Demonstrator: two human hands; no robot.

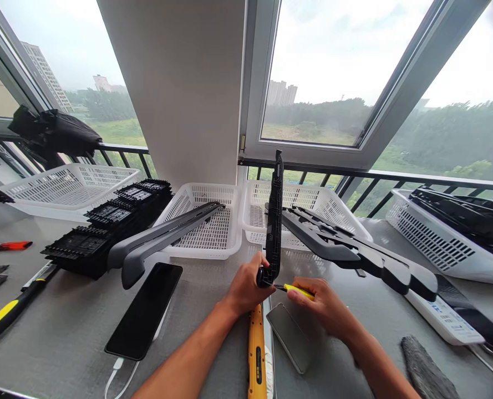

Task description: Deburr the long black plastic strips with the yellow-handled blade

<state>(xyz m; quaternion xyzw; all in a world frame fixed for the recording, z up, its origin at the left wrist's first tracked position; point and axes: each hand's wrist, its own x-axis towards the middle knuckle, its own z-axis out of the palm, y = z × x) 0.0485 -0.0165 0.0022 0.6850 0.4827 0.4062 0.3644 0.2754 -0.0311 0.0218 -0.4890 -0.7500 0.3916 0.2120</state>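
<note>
My left hand (246,284) grips the lower end of a long black plastic trim piece (274,213), which stands upright with its ribbed inner side showing. In my right hand (321,303) is a small yellow-handled knife (299,291). Its thin tip meets or nearly meets the bottom end of the trim piece; I cannot tell whether it touches. Below my hands lies a yellow-orange elongated tool (257,354), and to its right a grey flat rectangular block (290,337).
Dark grey trim pieces rest across the left-middle basket (204,246) and the right-middle basket (366,230). Stacked black plastic parts (108,221) and a phone (146,310) on a cable lie left. A filled basket (450,244), a power strip (446,316) and a grey cloth (427,368) sit right.
</note>
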